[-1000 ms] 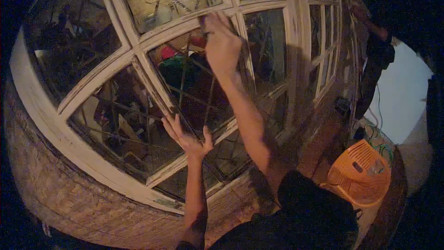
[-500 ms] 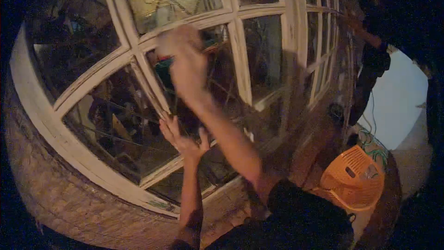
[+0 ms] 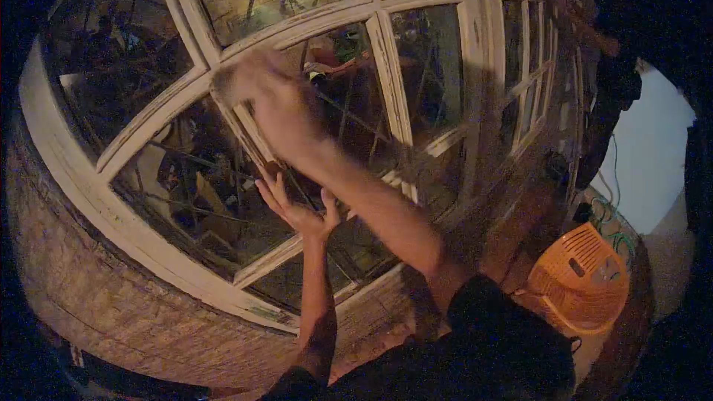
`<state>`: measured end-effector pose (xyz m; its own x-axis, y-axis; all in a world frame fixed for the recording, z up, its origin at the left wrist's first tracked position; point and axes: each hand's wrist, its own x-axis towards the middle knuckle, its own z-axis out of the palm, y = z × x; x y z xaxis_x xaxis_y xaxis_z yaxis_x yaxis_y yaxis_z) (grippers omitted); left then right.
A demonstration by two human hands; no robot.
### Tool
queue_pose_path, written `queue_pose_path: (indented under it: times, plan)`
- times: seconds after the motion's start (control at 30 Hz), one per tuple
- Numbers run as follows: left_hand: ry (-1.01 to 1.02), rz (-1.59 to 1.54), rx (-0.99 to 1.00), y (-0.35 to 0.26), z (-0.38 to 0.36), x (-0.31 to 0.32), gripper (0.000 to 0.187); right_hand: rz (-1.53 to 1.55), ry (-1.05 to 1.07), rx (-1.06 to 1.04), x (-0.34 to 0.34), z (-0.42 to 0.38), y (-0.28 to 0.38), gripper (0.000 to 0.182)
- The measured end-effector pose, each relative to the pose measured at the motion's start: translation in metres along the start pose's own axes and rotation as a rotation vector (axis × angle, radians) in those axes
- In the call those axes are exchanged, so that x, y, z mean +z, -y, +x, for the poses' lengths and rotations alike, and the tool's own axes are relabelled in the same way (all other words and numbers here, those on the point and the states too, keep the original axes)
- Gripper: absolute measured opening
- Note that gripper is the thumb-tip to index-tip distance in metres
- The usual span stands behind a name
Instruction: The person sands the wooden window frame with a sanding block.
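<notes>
A large window with pale, worn wooden bars (image 3: 297,26) and glass panes fills the view in front of me. My left hand (image 3: 303,212) is spread, its fingertips resting against the lower part of a slanting bar. Higher up, my right hand (image 3: 271,96) is smeared by motion at the crossing of two bars. Its fingers look closed around a small greyish-brown piece pressed to the wood, too blurred to name. Dark metal bars and cluttered shapes show behind the glass.
An orange plastic basket (image 3: 583,282) stands low on the right, beside a green hose or cable (image 3: 618,241). A brick ledge (image 3: 148,289) runs below the window. Another person's arm (image 3: 590,30) reaches to the window at upper right, near a bright white panel (image 3: 650,152).
My right hand has moved left and slightly down, from over the glass to the bar crossing. My left hand stays at the same bar. The view has shifted slightly.
</notes>
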<state>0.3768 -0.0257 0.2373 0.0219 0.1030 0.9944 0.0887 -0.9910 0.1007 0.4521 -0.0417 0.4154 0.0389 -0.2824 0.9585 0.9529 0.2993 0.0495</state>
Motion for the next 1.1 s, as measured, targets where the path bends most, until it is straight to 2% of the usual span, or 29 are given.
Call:
queue_pose_path:
  times: [0.03,0.07,0.1,0.17,0.23,0.27,0.3,0.37,0.43,0.47,0.5,0.57,0.63,0.67,0.7,0.77,0.83,0.87,0.9,0.97,1.0,1.03,1.1]
  plan:
    - [-0.036,-0.012,-0.070,-0.003,0.001,0.001,0.075,0.088,0.046,-0.012,-0.018,0.009,-0.017,0.011]
    - [-0.041,-0.002,-0.073,-0.003,0.002,0.001,0.075,-0.255,0.153,0.304,-0.042,0.021,-0.021,0.013]
    - [-0.032,-0.019,-0.063,-0.002,0.002,0.000,0.074,-0.224,0.216,0.509,-0.061,0.034,-0.019,0.018]
    - [-0.019,-0.055,-0.045,0.001,0.004,0.000,0.074,-0.239,-0.011,0.123,-0.054,0.028,-0.040,0.022]
    - [0.000,-0.006,-0.026,0.004,0.001,0.001,0.074,-0.170,0.015,0.269,-0.017,0.002,-0.020,0.029]
    - [-0.022,-0.038,-0.037,0.005,-0.001,0.001,0.075,-0.121,-0.005,0.167,0.001,-0.005,-0.015,0.031]
    - [-0.044,-0.074,-0.045,0.003,-0.002,0.003,0.076,-0.067,0.150,0.159,-0.015,0.011,0.029,0.033]
    - [-0.079,-0.182,-0.055,0.000,0.000,0.009,0.075,-0.187,0.009,0.004,-0.002,0.002,0.006,0.029]
    - [-0.049,-0.045,-0.096,0.004,-0.002,0.005,0.075,-0.142,0.106,0.109,-0.031,0.017,-0.019,0.026]
    - [0.026,0.033,-0.085,0.001,0.000,-0.003,0.077,-0.279,0.074,0.156,-0.038,0.021,-0.032,0.024]
    - [0.023,0.037,-0.092,0.001,0.001,-0.005,0.077,-0.239,0.098,0.279,-0.056,0.026,-0.028,0.024]
    - [-0.019,-0.012,-0.108,-0.003,0.003,0.000,0.073,-0.373,-0.057,0.059,-0.052,0.018,-0.060,0.022]
    - [-0.041,-0.021,-0.096,-0.002,0.002,0.002,0.072,-0.304,0.020,0.160,-0.032,0.006,-0.034,0.024]
    - [-0.063,-0.023,-0.071,-0.001,0.004,0.003,0.072,-0.074,-0.028,0.035,-0.018,0.004,-0.028,0.027]
    - [-0.060,-0.032,-0.067,-0.001,0.004,0.004,0.072,-0.187,0.027,-0.073,-0.019,0.001,-0.020,0.025]
    - [-0.036,0.027,-0.074,-0.003,0.004,0.001,0.071,-0.240,0.069,-0.058,-0.028,0.006,-0.046,0.024]
    - [-0.039,0.005,-0.063,-0.002,0.006,0.001,0.071,-0.190,0.100,0.367,-0.054,0.023,-0.038,0.022]
    - [-0.031,-0.011,-0.065,-0.001,0.005,-0.002,0.070,-0.330,0.089,0.467,-0.063,0.028,-0.046,0.022]
    - [-0.032,-0.007,-0.072,-0.001,0.003,-0.003,0.070,-0.328,0.097,0.468,-0.059,0.022,-0.047,0.022]
    - [-0.036,-0.019,-0.083,-0.003,0.003,0.001,0.068,-0.268,-0.049,0.050,-0.047,0.009,-0.050,0.025]
    - [-0.039,-0.025,-0.083,-0.003,0.004,0.003,0.068,-0.170,-0.102,-0.010,-0.033,0.008,-0.046,0.026]
    - [-0.017,0.010,-0.093,-0.003,0.003,0.003,0.070,-0.324,-0.034,-0.085,-0.031,0.003,-0.042,0.033]
    - [0.018,0.045,-0.099,-0.004,-0.001,-0.003,0.073,-0.393,0.055,-0.121,-0.052,0.019,-0.056,0.028]
